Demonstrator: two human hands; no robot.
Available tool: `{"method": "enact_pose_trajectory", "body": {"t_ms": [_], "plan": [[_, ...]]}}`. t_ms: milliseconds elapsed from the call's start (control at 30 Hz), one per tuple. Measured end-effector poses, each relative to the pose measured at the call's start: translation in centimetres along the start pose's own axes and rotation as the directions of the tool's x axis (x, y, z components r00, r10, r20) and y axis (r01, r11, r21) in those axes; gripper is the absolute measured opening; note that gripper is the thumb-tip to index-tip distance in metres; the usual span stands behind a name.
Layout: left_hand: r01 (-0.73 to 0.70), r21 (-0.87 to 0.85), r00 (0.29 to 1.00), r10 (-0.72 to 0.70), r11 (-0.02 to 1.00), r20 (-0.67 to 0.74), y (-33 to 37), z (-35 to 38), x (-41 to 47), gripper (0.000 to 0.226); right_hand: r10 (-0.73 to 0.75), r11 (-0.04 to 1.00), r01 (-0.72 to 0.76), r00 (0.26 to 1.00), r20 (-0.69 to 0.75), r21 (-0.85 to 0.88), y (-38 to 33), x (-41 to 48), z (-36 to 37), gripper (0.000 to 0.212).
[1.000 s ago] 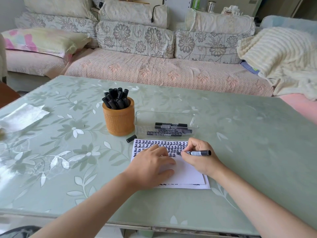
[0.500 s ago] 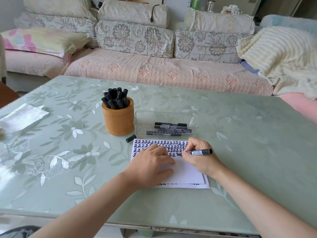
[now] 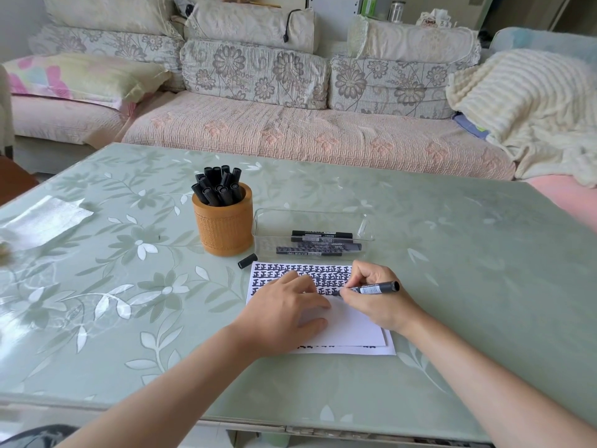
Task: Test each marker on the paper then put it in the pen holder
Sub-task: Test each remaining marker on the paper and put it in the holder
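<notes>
Currently: my right grip (image 3: 374,302) pinches black marker (image 3: 376,288), tip on paper (image 3: 352,328), barrel lying left-right, tail pointing right. My left grip (image 3: 284,315) flat, pressing paper, holding nothing. Pen holder (image 3: 223,226) stands far-left of marker, beyond paper; left grip nearer. Loose cap (image 3: 247,260) beside its base.

Left hand (image 3: 284,313) lies flat; right hand (image 3: 376,303) pinches the marker (image 3: 378,288).

The right hand (image 3: 374,302) pinches a black marker (image 3: 376,288), its tip on the paper (image 3: 352,328) at the end of rows of black marks. The left hand (image 3: 284,313) lies flat on the sheet. Just beyond the paper, on the surface (image 3: 452,253), are an orange pen holder (image 3: 223,227) full of markers, a loose cap (image 3: 247,260) and a clear tray (image 3: 310,216) holding several more.
</notes>
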State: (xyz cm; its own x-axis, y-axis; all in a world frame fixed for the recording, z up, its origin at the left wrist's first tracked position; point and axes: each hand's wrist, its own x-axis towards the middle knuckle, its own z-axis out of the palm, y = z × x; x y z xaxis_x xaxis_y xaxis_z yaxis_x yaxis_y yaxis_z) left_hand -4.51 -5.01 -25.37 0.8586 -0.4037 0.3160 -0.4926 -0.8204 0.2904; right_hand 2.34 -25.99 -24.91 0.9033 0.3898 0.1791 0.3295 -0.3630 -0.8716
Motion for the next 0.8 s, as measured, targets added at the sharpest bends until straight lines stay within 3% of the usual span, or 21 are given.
{"method": "enact_pose_trajectory", "body": {"t_ms": [167, 333, 467, 633, 800], "plan": [[-0.013, -0.004, 1.0, 0.013, 1.0, -0.008, 0.0, 0.0, -0.1, 0.033, 0.03, 1.0, -0.03, 1.0, -0.003, 0.011, -0.3, 0.0, 0.0, 0.02], [-0.042, -0.003, 0.999, 0.042, 0.999, -0.016, -0.2, 0.0, -0.1, 0.031, 0.094, 0.981, -0.076, 0.991, -0.097, 0.176, -0.3, 0.5, -0.3, 0.021], [-0.057, -0.015, 0.997, 0.056, 0.998, -0.05, -0.9, -0.9, 0.0, 0.031, 0.077, 0.981, -0.055, 0.991, -0.11, 0.187, -1.0, 0.8, -0.2, 0.021], [0.108, 0.081, 0.964, -0.084, 0.991, -0.252, -4.1, -2.9, 0.1, 0.02, -0.002, 0.985, 0.012, 0.998, -0.056, 0.175, -3.3, 1.2, 0.5, 0.013], [0.239, 0.12, 0.942, -0.2, 0.964, -0.271, -6.8, -3.8, -0.6, 0.021, -0.014, 0.988, 0.012, 1.0, 0.01, 0.154, -5.2, 1.9, 1.5, 0.021]]}}
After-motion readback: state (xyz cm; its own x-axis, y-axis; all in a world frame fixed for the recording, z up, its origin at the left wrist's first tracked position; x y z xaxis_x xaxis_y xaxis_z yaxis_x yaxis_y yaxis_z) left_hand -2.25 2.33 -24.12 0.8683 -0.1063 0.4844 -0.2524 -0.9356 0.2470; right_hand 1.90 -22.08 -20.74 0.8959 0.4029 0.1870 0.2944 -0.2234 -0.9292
